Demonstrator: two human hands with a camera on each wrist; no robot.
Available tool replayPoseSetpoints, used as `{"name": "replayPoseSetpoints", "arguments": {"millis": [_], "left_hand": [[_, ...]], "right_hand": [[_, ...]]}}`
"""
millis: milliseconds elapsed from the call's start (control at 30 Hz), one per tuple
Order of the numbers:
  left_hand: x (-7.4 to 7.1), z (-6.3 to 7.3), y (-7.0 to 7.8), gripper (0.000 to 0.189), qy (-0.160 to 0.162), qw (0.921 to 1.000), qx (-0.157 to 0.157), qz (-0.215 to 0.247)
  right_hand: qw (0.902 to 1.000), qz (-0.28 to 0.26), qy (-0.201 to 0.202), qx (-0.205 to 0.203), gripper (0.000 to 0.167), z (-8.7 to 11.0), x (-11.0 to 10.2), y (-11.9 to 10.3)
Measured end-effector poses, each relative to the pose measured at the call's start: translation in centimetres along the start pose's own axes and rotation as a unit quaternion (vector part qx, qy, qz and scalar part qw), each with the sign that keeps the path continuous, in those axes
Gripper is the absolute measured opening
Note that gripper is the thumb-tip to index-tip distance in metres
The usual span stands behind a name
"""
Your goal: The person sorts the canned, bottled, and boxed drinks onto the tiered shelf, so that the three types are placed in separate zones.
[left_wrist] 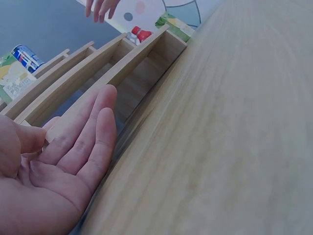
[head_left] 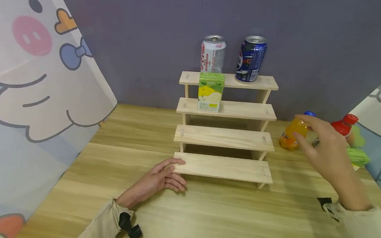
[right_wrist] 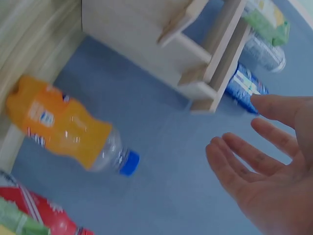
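My left hand is at the left end of the lowest step of a wooden tiered shelf. Its index finger rests on the board; the other fingers extend loosely in front of the edge. In the left wrist view the thumb lies close to the board's corner. My right hand hovers at the right with fingers spread and nothing in them. It overlaps an orange soda bottle in the head view; the right wrist view shows that bottle, with its blue cap, standing apart from the fingers.
On the top step stand a white cola can and a dark blue can. A green juice carton stands one step lower. Right of the shelf are a red-capped bottle and another green carton. A grey wall rises behind.
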State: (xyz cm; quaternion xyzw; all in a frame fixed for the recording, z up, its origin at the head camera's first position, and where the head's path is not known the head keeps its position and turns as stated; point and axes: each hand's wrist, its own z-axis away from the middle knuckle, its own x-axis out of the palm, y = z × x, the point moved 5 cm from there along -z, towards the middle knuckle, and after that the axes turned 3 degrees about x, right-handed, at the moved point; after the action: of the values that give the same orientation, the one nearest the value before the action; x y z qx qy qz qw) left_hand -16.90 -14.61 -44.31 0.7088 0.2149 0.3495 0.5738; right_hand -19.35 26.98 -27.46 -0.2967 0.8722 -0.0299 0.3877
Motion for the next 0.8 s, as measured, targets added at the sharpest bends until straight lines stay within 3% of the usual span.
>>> {"name": "replayPoseSetpoints", "arguments": {"millis": [133, 400, 667, 800], "left_hand": [[-0.1, 0.0, 0.2, 0.043, 0.003, 1.0, 0.005, -0.007], [-0.1, 0.2, 0.3, 0.042, 0.003, 0.9998, 0.014, -0.012], [-0.2, 0.1, 0.2, 0.042, 0.006, 0.9997, -0.002, -0.024], [-0.2, 0.0, 0.2, 0.042, 0.005, 0.9998, -0.002, -0.02]], "right_hand": [[0.9994, 0.006, -0.019, 0.03, 0.052, -0.2, -0.6, 2.0], [0.9859, 0.065, -0.129, 0.084, 0.044, 0.5, -1.2, 7.6], [0.949, 0.123, -0.256, 0.137, 0.06, 2.5, -1.8, 12.3], [0.9286, 0.12, -0.302, 0.179, 0.069, 3.5, -2.0, 14.3]]}}
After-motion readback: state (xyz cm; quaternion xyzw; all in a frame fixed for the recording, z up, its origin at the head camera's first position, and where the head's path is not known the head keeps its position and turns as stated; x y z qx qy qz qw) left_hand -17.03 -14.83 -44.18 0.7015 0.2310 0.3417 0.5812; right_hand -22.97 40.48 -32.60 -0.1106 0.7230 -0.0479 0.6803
